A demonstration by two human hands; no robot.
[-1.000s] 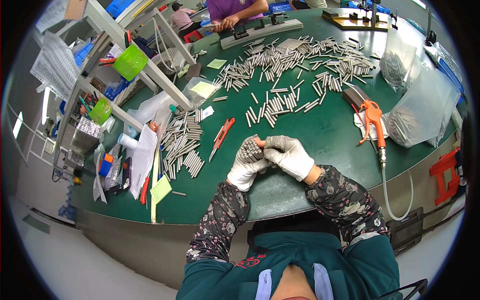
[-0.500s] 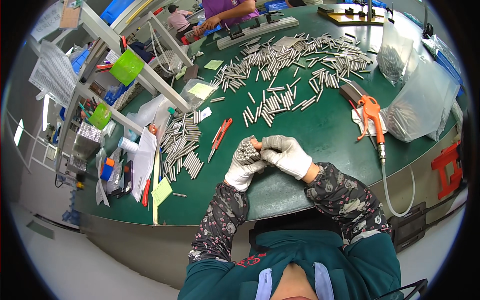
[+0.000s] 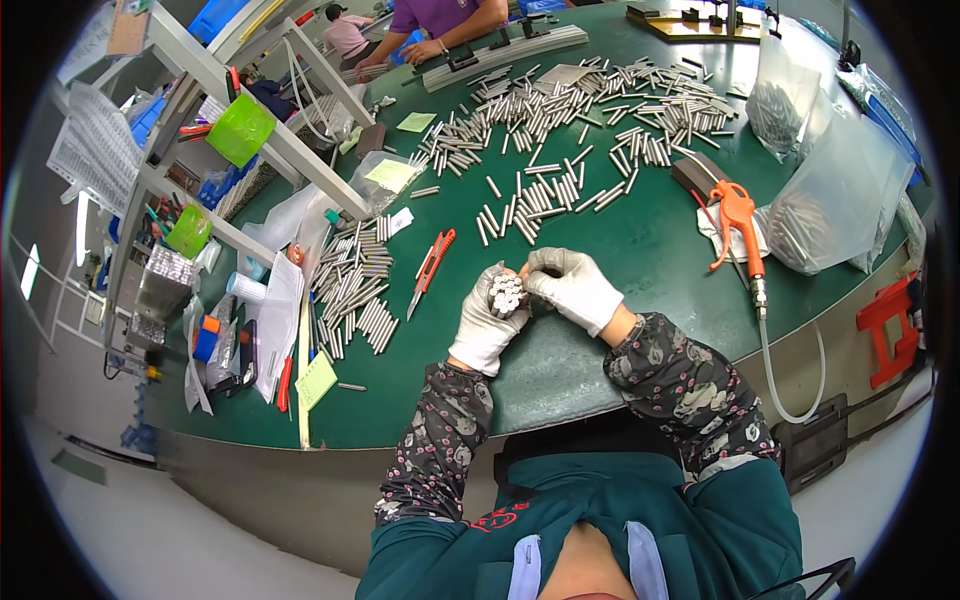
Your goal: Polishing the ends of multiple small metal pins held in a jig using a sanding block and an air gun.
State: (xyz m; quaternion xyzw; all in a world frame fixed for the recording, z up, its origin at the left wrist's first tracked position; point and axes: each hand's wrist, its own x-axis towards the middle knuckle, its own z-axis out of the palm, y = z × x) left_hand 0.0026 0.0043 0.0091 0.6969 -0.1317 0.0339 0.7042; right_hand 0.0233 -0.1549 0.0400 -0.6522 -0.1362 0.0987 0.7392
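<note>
My left hand [image 3: 482, 328], in a white glove, is wrapped round a bundle of short metal pins [image 3: 507, 292] whose round ends face up toward me. Against the far right side of that bundle, the gloved thumb and fingers of my right hand [image 3: 580, 288] are pinched together; what they grip is hidden. Just left of my hands a red-orange utility knife [image 3: 432, 272] lies with its blade toward me. Beyond them, a small scatter of metal pins [image 3: 545, 203] rests on the green table [image 3: 640, 265].
A large pile of pins [image 3: 560, 115] spreads farther back; another pile [image 3: 350, 285] lies left. At right are an orange air gun [image 3: 737, 225] with a hose and plastic bags of pins [image 3: 800, 225]. A white shelf frame [image 3: 300, 165] stands left. A person in purple [image 3: 445, 20] works opposite.
The bundle has tipped so its pin ends face up more squarely. My right fingers have shifted from its front to its far right side. The view has moved slightly.
</note>
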